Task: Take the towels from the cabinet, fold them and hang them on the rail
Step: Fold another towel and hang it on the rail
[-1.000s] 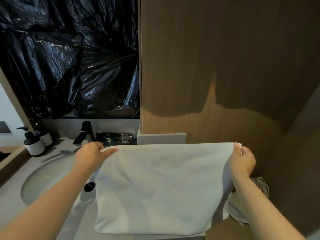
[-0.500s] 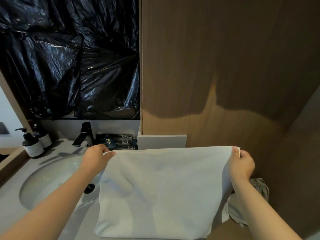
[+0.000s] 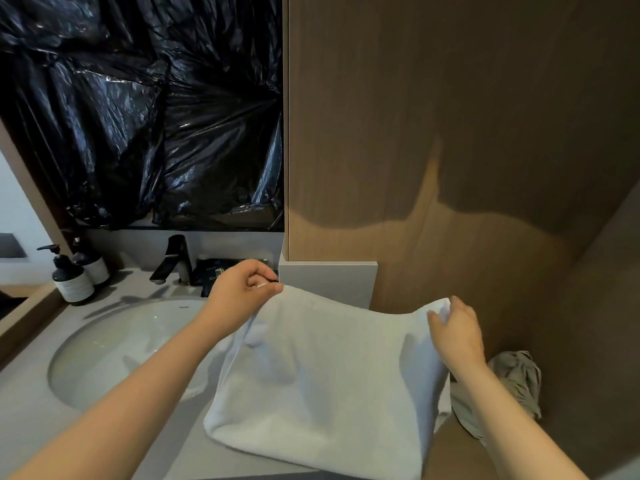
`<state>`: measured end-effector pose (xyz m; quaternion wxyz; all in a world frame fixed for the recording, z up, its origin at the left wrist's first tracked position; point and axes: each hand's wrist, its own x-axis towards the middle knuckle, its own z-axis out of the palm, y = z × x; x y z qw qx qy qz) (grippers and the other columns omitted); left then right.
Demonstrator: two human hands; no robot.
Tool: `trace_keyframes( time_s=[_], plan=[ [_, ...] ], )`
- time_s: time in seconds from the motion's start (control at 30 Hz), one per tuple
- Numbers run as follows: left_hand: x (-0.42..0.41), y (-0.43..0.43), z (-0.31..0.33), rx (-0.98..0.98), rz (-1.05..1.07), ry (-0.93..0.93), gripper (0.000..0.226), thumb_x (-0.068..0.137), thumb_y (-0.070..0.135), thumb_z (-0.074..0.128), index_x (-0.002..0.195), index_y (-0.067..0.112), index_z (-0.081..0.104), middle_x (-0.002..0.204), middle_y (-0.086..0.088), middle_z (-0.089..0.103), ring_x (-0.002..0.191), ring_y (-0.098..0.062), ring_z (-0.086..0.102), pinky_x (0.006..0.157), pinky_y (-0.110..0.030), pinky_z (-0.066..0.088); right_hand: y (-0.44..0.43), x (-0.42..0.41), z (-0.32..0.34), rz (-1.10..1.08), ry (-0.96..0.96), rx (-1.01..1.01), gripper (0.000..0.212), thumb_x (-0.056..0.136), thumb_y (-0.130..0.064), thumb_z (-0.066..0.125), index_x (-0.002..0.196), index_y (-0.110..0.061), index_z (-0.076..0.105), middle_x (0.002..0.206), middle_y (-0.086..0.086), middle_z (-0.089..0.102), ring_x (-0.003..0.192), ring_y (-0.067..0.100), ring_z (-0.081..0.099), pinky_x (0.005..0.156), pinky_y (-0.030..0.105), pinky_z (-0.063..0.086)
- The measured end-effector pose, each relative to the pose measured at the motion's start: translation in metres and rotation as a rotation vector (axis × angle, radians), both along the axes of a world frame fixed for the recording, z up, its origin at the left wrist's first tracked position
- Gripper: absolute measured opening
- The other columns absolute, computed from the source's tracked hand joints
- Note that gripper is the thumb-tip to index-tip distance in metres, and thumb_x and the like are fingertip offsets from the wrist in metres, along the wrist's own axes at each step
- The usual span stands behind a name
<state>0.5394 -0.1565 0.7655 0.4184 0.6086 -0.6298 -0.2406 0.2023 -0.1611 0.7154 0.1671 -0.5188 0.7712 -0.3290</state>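
Far left, two pump bottles (image 3: 71, 282) stand together at the back corner of the counter (image 3: 31, 403), within reach of the basin (image 3: 114, 348) they presumably serve. A black tap (image 3: 173, 258) rises behind the basin, spout towards the bowl. Above it, crumpled black plastic (image 3: 138, 116) covers the wall, likely masking a mirror. Left hand (image 3: 242, 289): fingers curled, thumb and fingers pinching the top left corner of the towel (image 3: 329, 368), raised near the tap. Towel: white, already doubled by the look of its rounded lower edge, held up by its two top corners, top edge sagging between them, bottom resting on the counter just right of the basin. I judge that this hold keeps the corners matched and the layers square for the next fold. Behind it, a grey ledge (image 3: 329, 282) juts from the foot of a tall wood panel (image 3: 450, 116). Right hand (image 3: 457, 336): fingertips closed on the top right corner, held lower than the left, so the top edge slopes down to the right. Lower right, a crumpled grey cloth (image 3: 516, 375) shows past the right forearm, low against the wood, apart from the work. No rail or cabinet in sight; this is the folding stage, with hanging yet to come.
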Motion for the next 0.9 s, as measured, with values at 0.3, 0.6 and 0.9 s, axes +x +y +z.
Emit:
trace_keyframes(
  time_s=[0.3,0.6,0.9],
  plan=[
    [-0.038,0.026,0.018,0.004,-0.135,0.077,0.02,0.075,0.016,0.081,0.084,0.012,0.064,0.057,0.005,0.056,0.054,-0.003,0.049,0.058,-0.016,0.043,0.038,0.082,0.02,0.69,-0.205,-0.143,0.034,0.096,-0.028,0.059,0.13,-0.03,0.058,0.132,-0.016,0.057,0.122,-0.005,0.049,0.104,0.019,0.039],
    [-0.039,0.048,0.027,0.063,-0.227,0.169,0.022,0.079,0.009,0.077,0.096,0.01,0.063,0.081,-0.016,0.07,0.07,-0.015,0.065,0.069,-0.026,0.054,0.04,0.118,0.019,0.787,-0.32,-0.183,0.017,0.099,-0.027,0.053,0.11,-0.028,0.066,0.107,-0.022,0.064,0.107,-0.004,0.056,0.084,0.014,0.045],
    [-0.027,0.063,-0.011,0.117,-0.118,0.208,0.004,0.082,0.01,0.075,0.085,0.009,0.072,0.074,-0.008,0.069,0.064,-0.009,0.058,0.063,-0.019,0.049,0.046,0.114,0.014,0.711,-0.226,-0.196,0.021,0.103,-0.027,0.041,0.093,-0.017,0.056,0.089,-0.006,0.06,0.086,0.009,0.055,0.077,0.033,0.049]
  ],
)
